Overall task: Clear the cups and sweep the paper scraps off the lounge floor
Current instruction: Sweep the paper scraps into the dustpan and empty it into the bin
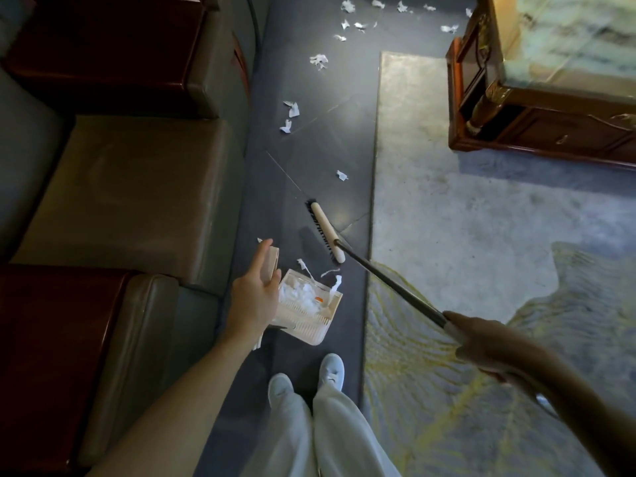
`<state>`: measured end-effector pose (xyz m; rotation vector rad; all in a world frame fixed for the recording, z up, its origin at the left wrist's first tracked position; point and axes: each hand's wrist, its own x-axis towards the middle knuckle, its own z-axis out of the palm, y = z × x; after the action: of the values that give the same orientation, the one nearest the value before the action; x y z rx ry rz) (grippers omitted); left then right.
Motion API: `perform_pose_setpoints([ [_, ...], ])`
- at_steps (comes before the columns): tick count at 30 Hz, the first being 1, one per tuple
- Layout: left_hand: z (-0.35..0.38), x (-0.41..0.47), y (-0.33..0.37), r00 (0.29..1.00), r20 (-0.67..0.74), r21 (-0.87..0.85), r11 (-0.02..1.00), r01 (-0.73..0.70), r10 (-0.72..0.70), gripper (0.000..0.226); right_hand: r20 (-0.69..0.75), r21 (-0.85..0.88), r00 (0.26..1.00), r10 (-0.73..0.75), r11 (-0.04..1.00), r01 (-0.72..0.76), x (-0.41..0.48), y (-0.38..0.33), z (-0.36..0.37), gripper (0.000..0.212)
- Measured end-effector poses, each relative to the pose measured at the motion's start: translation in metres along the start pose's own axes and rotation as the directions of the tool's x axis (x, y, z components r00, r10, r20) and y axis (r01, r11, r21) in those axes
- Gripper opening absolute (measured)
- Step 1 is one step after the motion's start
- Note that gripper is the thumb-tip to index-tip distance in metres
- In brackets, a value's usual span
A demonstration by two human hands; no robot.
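paper scraps [293, 109] litter floor [327, 139] (some in dustpan [311, 335])

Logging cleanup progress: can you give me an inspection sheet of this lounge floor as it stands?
Surface: dark floor beside a pale rug.
Job's things: broom; dustpan holding scraps; loose paper scraps ahead; cups not seen.
Clutter: nothing seen.
Hands: left hand holds the dustpan; right hand grips the broom handle.
Cables: nothing seen.
Surroundings: sofa on the left, wooden table far right.
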<state>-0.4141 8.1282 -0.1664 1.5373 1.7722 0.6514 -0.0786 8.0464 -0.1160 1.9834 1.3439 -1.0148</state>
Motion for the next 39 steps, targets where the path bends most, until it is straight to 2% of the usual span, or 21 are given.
perform_pose_setpoints([
  [3, 0.004, -0.005, -0.001, 1.000, -0.024, -0.010, 1.000, -0.015, 0.015, 0.051, -0.042, 0.031, 0.999, 0.004, 1.000, -0.003, 0.005, -0.025, 0.021, 0.072],
  [7, 0.012, 0.003, 0.005, 1.000, -0.003, -0.052, 0.998, -0.027, 0.027, 0.051, 0.117, 0.178, 0.993, -0.025, 0.984, 0.004, -0.001, -0.050, 0.055, 0.075],
  [11, 0.007, 0.007, 0.002, 0.999, 0.007, -0.061, 0.998, -0.033, 0.033, 0.051, 0.165, 0.079, 0.984, -0.064, 0.996, 0.052, -0.028, -0.049, 0.055, 0.079],
  [15, -0.004, 0.005, -0.006, 0.998, 0.027, -0.005, 0.998, -0.056, 0.056, 0.051, 0.240, 0.130, 0.963, -0.123, 0.987, 0.093, -0.050, -0.048, 0.023, 0.078],
  [23, -0.033, -0.012, -0.033, 0.993, -0.102, -0.082, 0.995, 0.057, -0.065, 0.052, 0.144, 0.073, 0.979, -0.148, 0.988, 0.138, -0.068, -0.065, -0.015, 0.076],
  [25, -0.042, -0.014, -0.037, 0.988, -0.124, -0.101, 0.992, 0.077, -0.089, 0.051, 0.130, 0.103, 0.978, -0.161, 0.984, 0.148, -0.057, -0.078, -0.023, 0.074],
  [30, -0.067, -0.014, -0.041, 0.972, -0.159, -0.174, 0.974, 0.144, -0.172, 0.049, 0.098, 0.206, 0.967, -0.234, 0.956, 0.210, -0.023, -0.129, -0.038, 0.064],
  [36, -0.084, -0.034, -0.056, 0.964, -0.194, -0.162, 0.975, 0.150, -0.181, 0.048, 0.050, 0.247, 0.959, -0.278, 0.934, 0.258, 0.017, -0.203, -0.048, 0.052],
  [39, -0.092, -0.053, -0.067, 0.947, -0.254, -0.168, 0.974, 0.155, -0.194, 0.047, 0.010, 0.261, 0.959, -0.282, 0.927, 0.270, 0.039, -0.232, -0.042, 0.045],
])
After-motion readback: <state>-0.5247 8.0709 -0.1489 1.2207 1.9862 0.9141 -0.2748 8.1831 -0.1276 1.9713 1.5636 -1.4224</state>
